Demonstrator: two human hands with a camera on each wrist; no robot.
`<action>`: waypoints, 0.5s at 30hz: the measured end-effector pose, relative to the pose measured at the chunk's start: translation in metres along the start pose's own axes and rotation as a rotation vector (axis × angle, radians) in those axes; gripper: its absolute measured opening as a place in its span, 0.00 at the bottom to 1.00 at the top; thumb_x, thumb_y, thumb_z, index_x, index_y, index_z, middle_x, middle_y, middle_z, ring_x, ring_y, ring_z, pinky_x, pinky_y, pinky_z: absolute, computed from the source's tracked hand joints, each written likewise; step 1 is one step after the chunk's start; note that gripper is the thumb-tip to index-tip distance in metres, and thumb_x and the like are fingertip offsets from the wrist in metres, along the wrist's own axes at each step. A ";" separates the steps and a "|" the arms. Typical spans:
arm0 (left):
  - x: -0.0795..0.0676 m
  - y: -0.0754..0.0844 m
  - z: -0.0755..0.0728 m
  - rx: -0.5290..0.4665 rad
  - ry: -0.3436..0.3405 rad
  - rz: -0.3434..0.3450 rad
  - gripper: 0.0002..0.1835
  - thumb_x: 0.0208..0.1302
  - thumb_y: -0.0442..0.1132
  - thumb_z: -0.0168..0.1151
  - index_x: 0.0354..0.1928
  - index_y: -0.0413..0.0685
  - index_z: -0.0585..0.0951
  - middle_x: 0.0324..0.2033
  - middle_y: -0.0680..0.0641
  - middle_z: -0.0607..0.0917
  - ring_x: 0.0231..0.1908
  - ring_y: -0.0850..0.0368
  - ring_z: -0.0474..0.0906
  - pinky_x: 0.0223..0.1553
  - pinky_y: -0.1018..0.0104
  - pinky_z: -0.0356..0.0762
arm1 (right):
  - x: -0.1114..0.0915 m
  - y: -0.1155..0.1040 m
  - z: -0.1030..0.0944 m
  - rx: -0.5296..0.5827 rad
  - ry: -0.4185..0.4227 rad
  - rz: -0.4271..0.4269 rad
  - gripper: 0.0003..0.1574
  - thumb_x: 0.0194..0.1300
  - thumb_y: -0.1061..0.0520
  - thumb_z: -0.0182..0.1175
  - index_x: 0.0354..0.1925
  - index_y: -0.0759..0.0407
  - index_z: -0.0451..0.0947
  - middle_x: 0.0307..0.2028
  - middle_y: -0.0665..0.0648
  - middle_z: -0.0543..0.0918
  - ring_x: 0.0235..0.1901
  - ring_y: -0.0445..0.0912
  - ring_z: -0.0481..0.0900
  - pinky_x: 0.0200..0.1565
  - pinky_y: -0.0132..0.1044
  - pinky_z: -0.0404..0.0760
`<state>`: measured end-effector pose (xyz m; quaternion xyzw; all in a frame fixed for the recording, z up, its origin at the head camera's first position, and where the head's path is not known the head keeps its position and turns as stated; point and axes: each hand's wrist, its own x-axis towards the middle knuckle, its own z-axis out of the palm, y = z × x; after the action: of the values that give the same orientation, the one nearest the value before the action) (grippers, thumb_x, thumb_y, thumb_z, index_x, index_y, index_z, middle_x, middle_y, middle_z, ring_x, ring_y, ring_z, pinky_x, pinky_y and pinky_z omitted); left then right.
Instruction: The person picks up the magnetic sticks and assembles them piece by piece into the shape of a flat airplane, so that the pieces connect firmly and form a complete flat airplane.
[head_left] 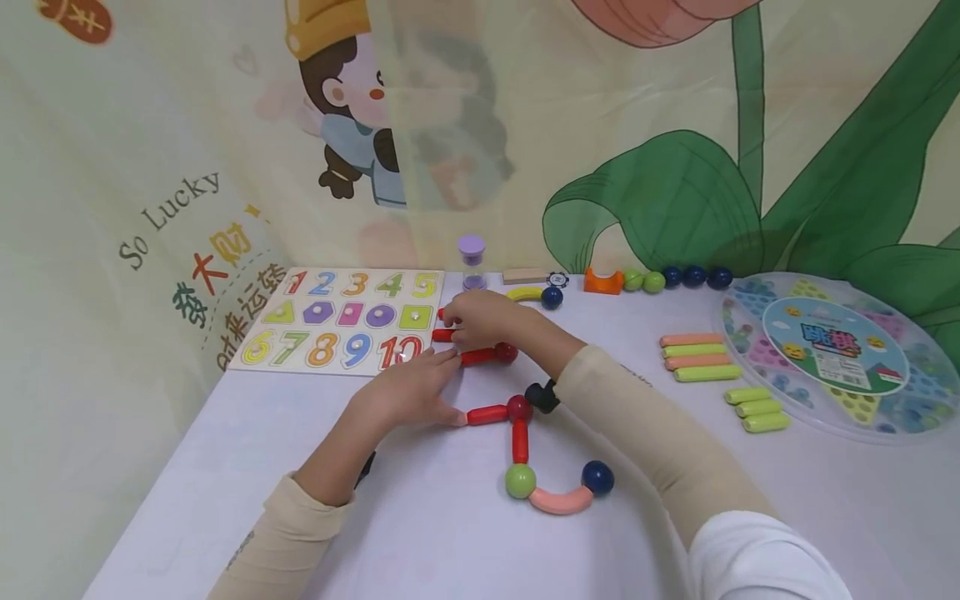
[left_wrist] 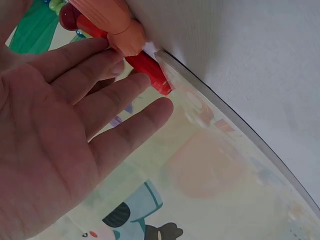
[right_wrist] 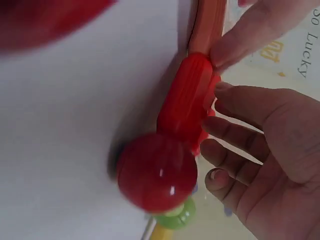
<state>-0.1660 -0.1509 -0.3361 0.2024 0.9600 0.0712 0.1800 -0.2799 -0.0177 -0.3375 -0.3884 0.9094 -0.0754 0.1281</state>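
Observation:
Over the right edge of the number board, my left hand (head_left: 412,385) reaches with its fingers extended, a fingertip on the place where a red rod (right_wrist: 187,97) meets a peach rod (right_wrist: 207,25). Its thumb points to the end of another red rod (head_left: 487,414). That rod joins a red ball (head_left: 518,407), a second red rod, a green ball (head_left: 521,481), a peach curved piece (head_left: 561,501) and a dark blue ball (head_left: 597,477). My right hand (head_left: 483,319) bends its fingers loosely, fingertips beside the red rods. Another red ball (right_wrist: 157,172) sits at the near rod's end.
A number board (head_left: 337,321) lies at the left. Behind the hands stand a purple-capped sand timer (head_left: 472,250) and a yellow curved piece (head_left: 525,293). Peach and green rods (head_left: 701,358) lie right, before a round game board (head_left: 832,350). Green and blue balls line the back.

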 end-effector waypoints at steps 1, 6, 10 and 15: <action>0.000 0.000 0.000 0.002 -0.001 0.001 0.46 0.48 0.59 0.64 0.67 0.47 0.59 0.66 0.50 0.58 0.65 0.50 0.50 0.59 0.51 0.57 | 0.004 -0.001 0.001 -0.007 -0.013 -0.002 0.14 0.59 0.54 0.59 0.45 0.50 0.80 0.35 0.48 0.79 0.35 0.42 0.73 0.40 0.32 0.73; 0.001 0.000 -0.001 0.011 0.001 0.010 0.46 0.49 0.58 0.64 0.67 0.46 0.59 0.66 0.50 0.58 0.65 0.51 0.50 0.59 0.52 0.57 | 0.009 -0.006 0.000 -0.011 -0.051 0.025 0.15 0.57 0.56 0.61 0.46 0.50 0.78 0.33 0.47 0.78 0.34 0.43 0.72 0.39 0.33 0.72; 0.002 0.000 -0.001 0.004 -0.007 0.002 0.45 0.49 0.58 0.64 0.67 0.47 0.60 0.66 0.50 0.59 0.65 0.51 0.50 0.59 0.52 0.57 | 0.004 -0.003 -0.003 0.010 -0.059 0.063 0.20 0.56 0.58 0.61 0.49 0.50 0.75 0.36 0.48 0.78 0.34 0.43 0.73 0.37 0.33 0.74; 0.003 0.000 -0.001 -0.013 -0.017 -0.016 0.45 0.49 0.57 0.65 0.67 0.47 0.59 0.65 0.50 0.59 0.65 0.51 0.51 0.60 0.53 0.57 | -0.016 0.021 -0.009 0.224 0.052 0.106 0.23 0.57 0.58 0.59 0.52 0.50 0.71 0.34 0.52 0.76 0.33 0.45 0.73 0.32 0.33 0.76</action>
<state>-0.1692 -0.1498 -0.3366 0.1942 0.9595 0.0745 0.1899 -0.2863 0.0092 -0.3313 -0.3211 0.9175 -0.1797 0.1507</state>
